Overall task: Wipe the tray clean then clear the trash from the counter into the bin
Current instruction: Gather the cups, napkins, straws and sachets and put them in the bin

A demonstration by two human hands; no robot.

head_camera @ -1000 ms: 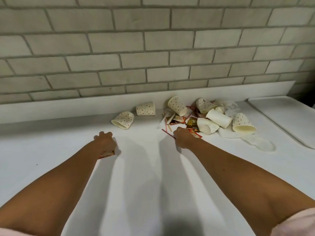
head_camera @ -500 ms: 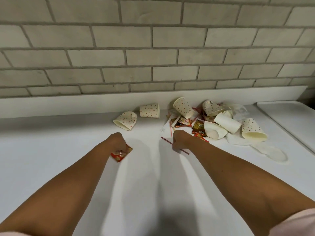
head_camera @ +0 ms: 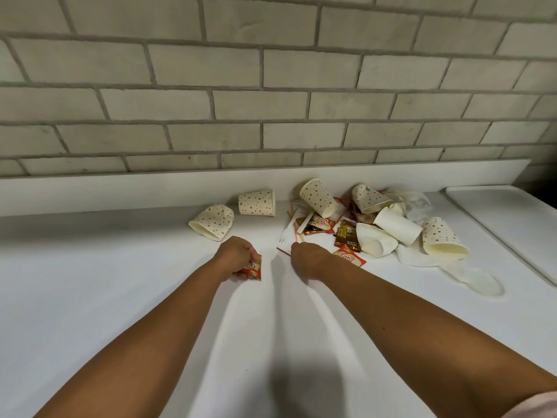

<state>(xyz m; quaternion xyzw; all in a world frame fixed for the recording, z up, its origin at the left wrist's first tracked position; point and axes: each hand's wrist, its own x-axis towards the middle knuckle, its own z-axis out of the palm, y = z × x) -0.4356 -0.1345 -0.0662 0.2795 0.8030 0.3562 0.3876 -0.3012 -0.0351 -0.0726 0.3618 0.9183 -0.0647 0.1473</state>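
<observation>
- trash, not tray, looks to be the step in hand: the white tray (head_camera: 512, 224) lies at the right edge of the counter (head_camera: 90, 282), and no bin is in view.
- left hand (head_camera: 238, 256) is curled round a red sachet (head_camera: 254, 269), low at the counter's middle.
- right hand (head_camera: 310, 258) sits just beside it, knuckles up; a red stirrer (head_camera: 283, 251) pokes out from under it (the fingers are hidden behind the back of the hand, so i cannot tell whether they have closed on the stick).
- stirrer's long axis runs on a slant, far-left to near-right, with the free end on the hand's left.
- trash pile (head_camera: 373, 227) of paper cups, sachets and a white plastic fork (head_camera: 284, 233) lies beyond and to the right of the right hand, toward the back edge; that hand is the nearer one.
- two dotted paper cups (head_camera: 212, 221) lie on their sides beyond the left hand, apart from the pile, so they are probably that hand's share.
</observation>
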